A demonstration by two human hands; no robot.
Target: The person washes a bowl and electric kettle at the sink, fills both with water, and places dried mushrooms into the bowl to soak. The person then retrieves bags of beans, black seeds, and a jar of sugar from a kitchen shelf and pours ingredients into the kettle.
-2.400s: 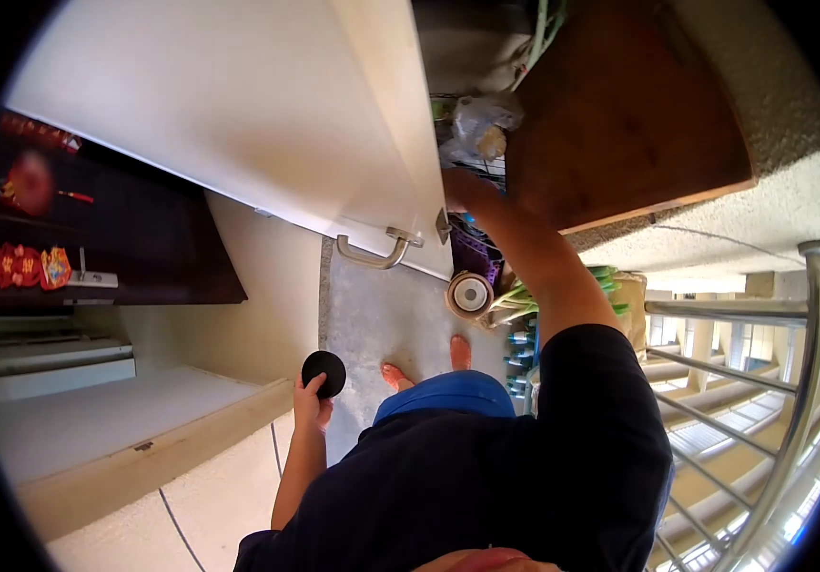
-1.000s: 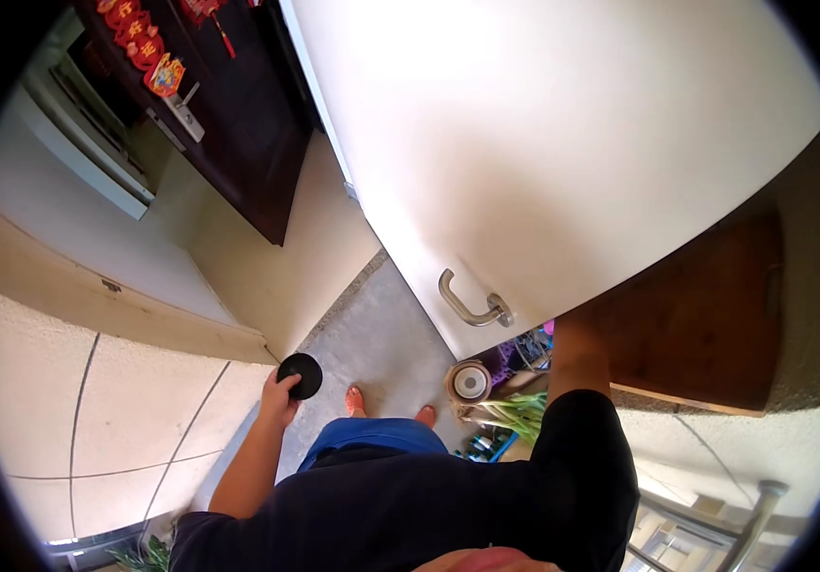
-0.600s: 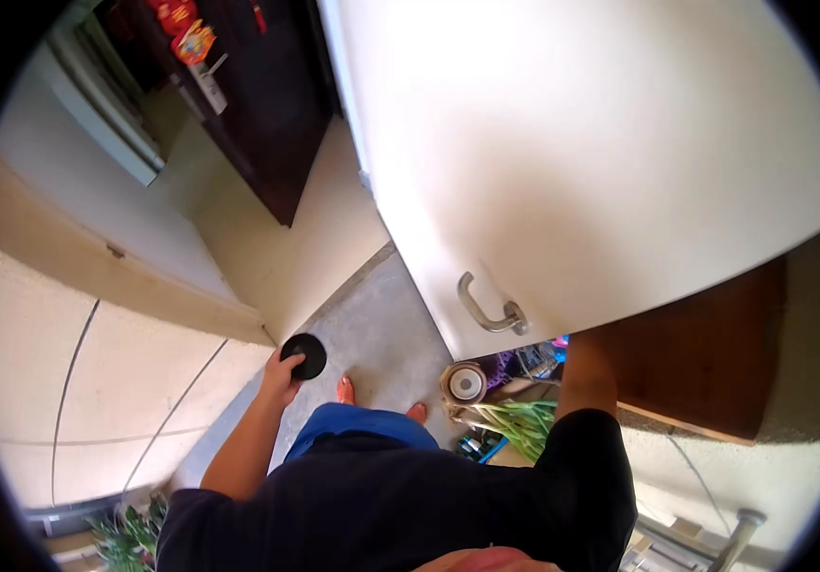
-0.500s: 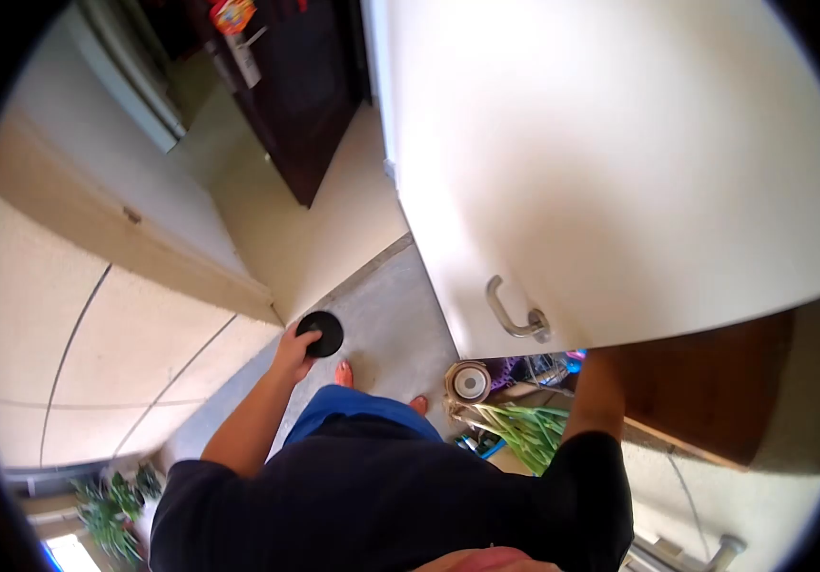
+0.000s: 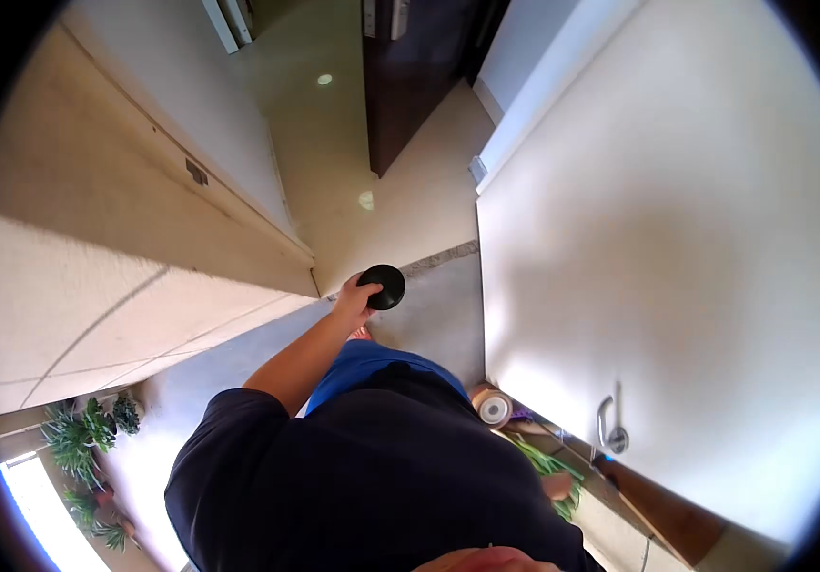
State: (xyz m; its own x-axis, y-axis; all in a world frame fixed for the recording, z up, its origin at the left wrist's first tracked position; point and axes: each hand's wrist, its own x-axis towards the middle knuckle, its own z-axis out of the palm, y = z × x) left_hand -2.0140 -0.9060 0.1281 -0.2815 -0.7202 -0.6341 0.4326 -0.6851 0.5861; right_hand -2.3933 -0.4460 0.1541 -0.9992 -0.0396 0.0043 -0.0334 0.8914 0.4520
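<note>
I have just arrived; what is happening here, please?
A person stands by an open white door, holding a round black object in the left hand, thumb across it. A dark door stands open farther inside. What the right hand is doing cannot be told: only a patch of skin shows beside green stalks.

Grooved cream wall (image 5: pixel 95 296) beside grey floor (image 5: pixel 438 319)

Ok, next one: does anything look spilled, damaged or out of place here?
Nothing looks spilled or damaged. The left hand grips a black round object, and the white door stands open without visible damage. The green stalks near it look slightly untidy, but they are partly hidden, so I can't judge fully.
</note>
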